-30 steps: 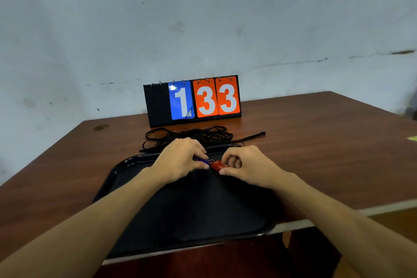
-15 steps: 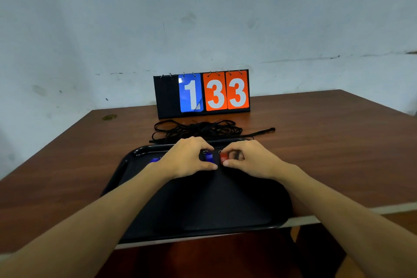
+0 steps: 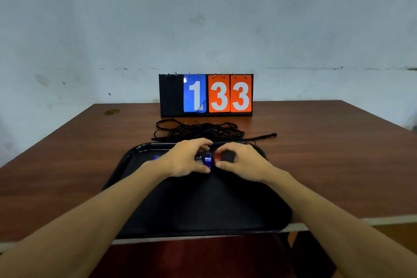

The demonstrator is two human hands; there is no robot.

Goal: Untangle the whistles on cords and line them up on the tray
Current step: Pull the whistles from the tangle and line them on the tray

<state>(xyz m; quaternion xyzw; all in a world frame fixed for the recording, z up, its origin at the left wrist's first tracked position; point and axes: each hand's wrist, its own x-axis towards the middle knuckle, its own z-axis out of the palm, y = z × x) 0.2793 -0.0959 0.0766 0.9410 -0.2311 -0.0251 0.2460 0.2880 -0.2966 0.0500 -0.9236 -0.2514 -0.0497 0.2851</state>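
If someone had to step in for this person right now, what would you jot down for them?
Left hand: its fingers pinch the blue whistle.
Right hand: its fingers pinch the red whistle, right beside the blue one.
Both whistles are at the far end of the black tray. Another blue piece shows left of the left hand.
The cords lie heaped on the table behind the tray.
Done: two whistles side by side.
Left: the cords look tangled, and the row is unfinished.

Over the black tray (image 3: 133, 158), the left hand (image 3: 187, 160) pinches a blue whistle (image 3: 207, 159); the right hand (image 3: 242, 163) pinches a red whistle (image 3: 217, 156) beside it. Tangled cords (image 3: 200, 131) lie behind.
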